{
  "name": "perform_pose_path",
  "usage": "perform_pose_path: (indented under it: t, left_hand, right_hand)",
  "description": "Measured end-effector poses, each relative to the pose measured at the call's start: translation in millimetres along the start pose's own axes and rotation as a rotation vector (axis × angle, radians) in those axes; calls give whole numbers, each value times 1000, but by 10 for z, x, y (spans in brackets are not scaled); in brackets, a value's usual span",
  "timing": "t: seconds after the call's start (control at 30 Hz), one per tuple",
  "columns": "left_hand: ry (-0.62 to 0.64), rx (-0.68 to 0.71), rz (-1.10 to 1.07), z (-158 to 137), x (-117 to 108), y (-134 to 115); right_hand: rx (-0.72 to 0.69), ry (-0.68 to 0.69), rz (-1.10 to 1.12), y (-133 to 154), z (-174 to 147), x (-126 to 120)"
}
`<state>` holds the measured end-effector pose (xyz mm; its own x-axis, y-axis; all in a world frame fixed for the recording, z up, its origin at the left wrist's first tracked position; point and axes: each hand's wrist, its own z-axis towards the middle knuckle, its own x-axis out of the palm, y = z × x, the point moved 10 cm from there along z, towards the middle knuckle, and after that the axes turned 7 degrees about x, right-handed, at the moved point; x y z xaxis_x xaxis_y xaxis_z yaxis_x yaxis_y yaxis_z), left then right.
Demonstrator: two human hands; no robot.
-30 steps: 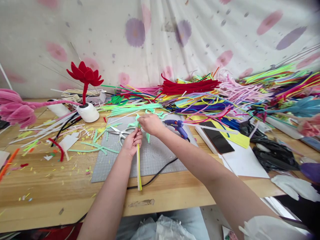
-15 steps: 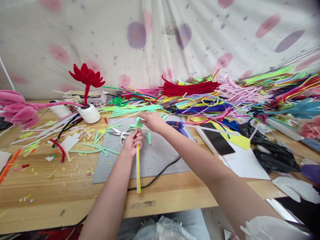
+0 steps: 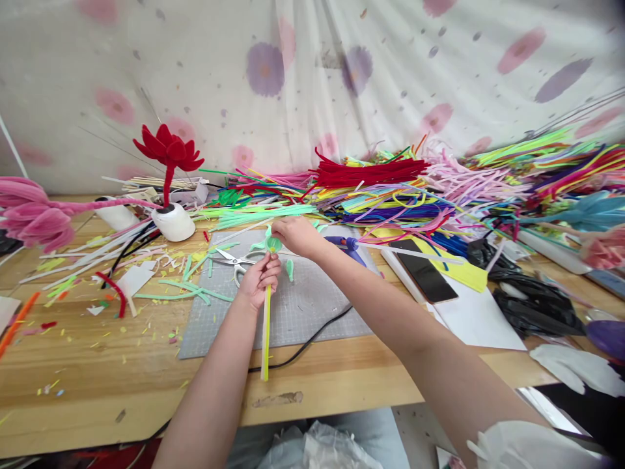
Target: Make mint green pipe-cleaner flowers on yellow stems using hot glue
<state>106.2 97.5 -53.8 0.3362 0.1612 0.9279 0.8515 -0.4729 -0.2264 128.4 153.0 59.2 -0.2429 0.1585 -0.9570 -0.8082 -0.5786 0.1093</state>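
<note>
My left hand [image 3: 262, 279] is closed around a bundle of yellow and whitish pipe cleaners [image 3: 266, 329], whose loose ends hang down toward the table's front edge. Above that fist sits a mint-green pipe-cleaner flower head [image 3: 272, 243]. The fingers of my right hand [image 3: 296, 236] are bent onto the upper right side of the green petals, pinching there; the fingertips are partly hidden. A loose green petal [image 3: 290, 270] lies on the grey cutting mat [image 3: 312, 319] just right of the stem. Scissors [image 3: 237, 262] rest on the mat left of my hands.
A blue glue gun [image 3: 347, 245] lies behind my right forearm, with a black cord [image 3: 312, 339] crossing the mat. Farther right is a phone [image 3: 426, 272] on paper. Pipe cleaners [image 3: 371, 172] are heaped along the back. A red flower [image 3: 168, 148] stands in a white pot [image 3: 174, 223].
The green flower head has turned slightly, and the hanging stem ends have swung a little left. My right hand has shifted slightly over the petals.
</note>
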Motion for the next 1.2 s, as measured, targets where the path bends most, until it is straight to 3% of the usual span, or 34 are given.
perform_pose_path:
  t: [0.33, 0.47, 0.57, 0.67, 0.83, 1.0, 1.1, 1.2]
  left_hand:
    - [38, 24, 13, 2, 62, -13]
    - [-22, 75, 123, -4, 24, -92]
    - [-122, 189, 308, -4, -71, -226]
    - [-201, 306, 468, -13, -133, -340]
    - [-243, 364, 593, -7, -151, -346]
    - [-239, 379, 654, -1, -147, -342]
    - [-217, 385, 641, 1, -125, -349]
    - [-245, 495, 697, -43, -90, -447]
  right_hand:
    - [-27, -31, 11, -17, 14, 69]
    - [65, -61, 154, -113, 4, 11]
    - [190, -99, 242, -257, -123, -29]
    - [278, -14, 255, -353, -362, 106]
    - [435, 111, 312, -403, -763, 450]
    - [515, 100, 368, -319, -797, 674]
    - [597, 43, 616, -394, -745, 733]
    - [678, 56, 1120, -444, -726, 847]
